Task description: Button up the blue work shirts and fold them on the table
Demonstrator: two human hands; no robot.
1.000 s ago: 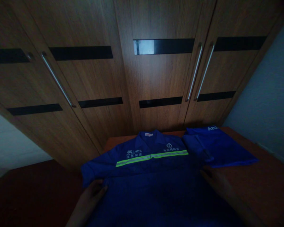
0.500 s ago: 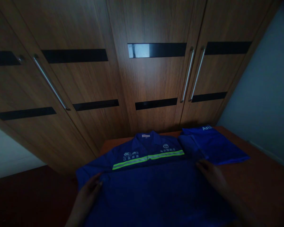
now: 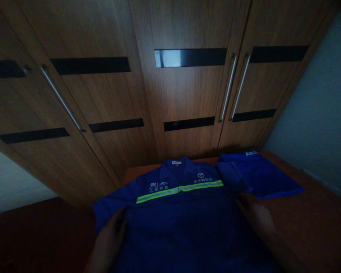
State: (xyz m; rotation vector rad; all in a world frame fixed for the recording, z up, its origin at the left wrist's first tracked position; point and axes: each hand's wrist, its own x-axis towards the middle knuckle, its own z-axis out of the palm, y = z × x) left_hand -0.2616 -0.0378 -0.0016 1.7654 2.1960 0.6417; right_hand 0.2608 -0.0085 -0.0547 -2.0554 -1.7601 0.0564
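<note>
A dark blue work shirt [image 3: 159, 189] lies spread out, collar toward the wardrobe, with white printing and a lime-and-silver reflective band across its chest. Dark blue cloth [image 3: 182, 227] covers its lower part; whether it is the shirt's own hem or another garment I cannot tell. At the left end of this cloth's upper edge, my left hand [image 3: 109, 233] is closed with fingers pinching it. My right hand [image 3: 254, 214] pinches the same edge at its right end, below the shirt's right-side sleeve. The fingertips of both hands are dim and partly hidden.
A brighter blue bag-like item [image 3: 268, 176] with white lettering lies at the right, touching the sleeve. Beneath everything is a reddish-brown surface [image 3: 309, 216]. Behind it stands a wooden wardrobe [image 3: 184, 91] with metal handles; a pale wall [image 3: 315, 125] is at the right.
The view has shifted slightly. Both hands stay at the two ends of the cloth's upper edge, and the shirt lies as before.
</note>
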